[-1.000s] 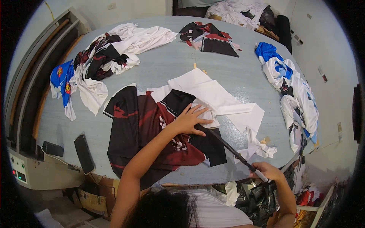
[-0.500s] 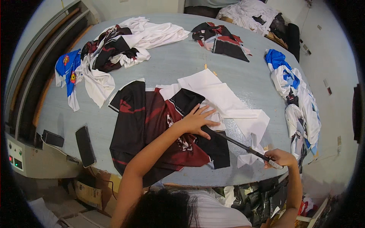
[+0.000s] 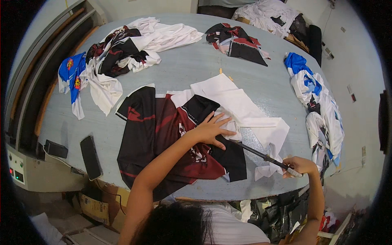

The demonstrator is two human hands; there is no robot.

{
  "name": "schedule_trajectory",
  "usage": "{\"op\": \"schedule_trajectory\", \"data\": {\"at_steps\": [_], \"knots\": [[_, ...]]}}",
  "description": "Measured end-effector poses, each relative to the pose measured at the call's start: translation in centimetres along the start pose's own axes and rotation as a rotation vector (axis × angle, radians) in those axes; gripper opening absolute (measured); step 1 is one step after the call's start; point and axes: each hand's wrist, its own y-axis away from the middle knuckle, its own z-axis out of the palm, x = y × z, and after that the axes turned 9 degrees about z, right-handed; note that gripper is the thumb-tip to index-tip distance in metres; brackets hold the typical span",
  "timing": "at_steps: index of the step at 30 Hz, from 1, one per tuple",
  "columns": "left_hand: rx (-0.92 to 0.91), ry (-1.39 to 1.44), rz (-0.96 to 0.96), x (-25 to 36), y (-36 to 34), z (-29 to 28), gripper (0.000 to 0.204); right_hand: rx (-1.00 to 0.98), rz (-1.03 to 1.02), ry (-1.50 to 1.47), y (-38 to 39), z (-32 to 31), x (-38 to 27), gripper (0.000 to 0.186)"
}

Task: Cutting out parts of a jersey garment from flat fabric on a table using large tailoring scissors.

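Observation:
My left hand (image 3: 212,130) lies flat, fingers spread, on a black and dark red printed fabric piece (image 3: 163,139) spread on the grey-blue table (image 3: 196,69). White paper sheets (image 3: 239,104) lie partly under that fabric and stretch out to its right. My right hand (image 3: 300,165) is closed around the white-tipped end of a thin black rod (image 3: 261,155), which runs from the table's front right edge up toward my left hand and under its fingers.
Heaps of white, black and red cloth (image 3: 126,45) lie at the far left, a blue and white piece (image 3: 71,77) at the left edge, a dark heap (image 3: 237,41) at the back, blue-white cloth (image 3: 318,106) on the right. A dark phone (image 3: 90,157) rests front left.
My right hand has risen from below the table's edge up to the front right edge, bringing the rod with it. My left hand stays pressed on the fabric.

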Motion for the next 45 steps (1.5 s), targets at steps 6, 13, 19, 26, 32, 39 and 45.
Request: {"op": "schedule_trajectory", "data": {"at_steps": [6, 13, 19, 26, 32, 39, 45], "knots": [[-0.024, 0.003, -0.018, 0.0, 0.0, -0.2, 0.070, -0.048, 0.094, -0.047, -0.2, -0.6, -0.4, 0.031], [-0.068, 0.004, 0.019, -0.2, 0.0, -0.6, 0.075, 0.035, 0.012, -0.082, 0.1, -0.1, 1.0, 0.036], [-0.096, 0.019, 0.027, -0.4, -0.1, -0.6, 0.078, -0.019, 0.013, -0.111, -1.3, 0.1, 1.0, 0.036], [-0.078, 0.013, 0.042, -0.4, 0.1, -0.5, 0.078, -0.040, -0.087, -0.235, -3.5, 0.9, 0.5, 0.034], [-0.086, 0.021, 0.043, -0.6, 0.2, -0.7, 0.080, -0.068, 0.075, -0.299, -3.3, 1.4, 0.0, 0.029], [-0.074, 0.015, 0.051, -0.9, 0.3, -0.6, 0.082, -0.008, -0.038, -0.236, -3.9, 1.8, 1.0, 0.025], [-0.114, 0.012, 0.040, -0.6, 0.2, -1.0, 0.081, 0.030, -0.053, -0.261, -4.2, 2.3, 2.1, 0.029]]}}
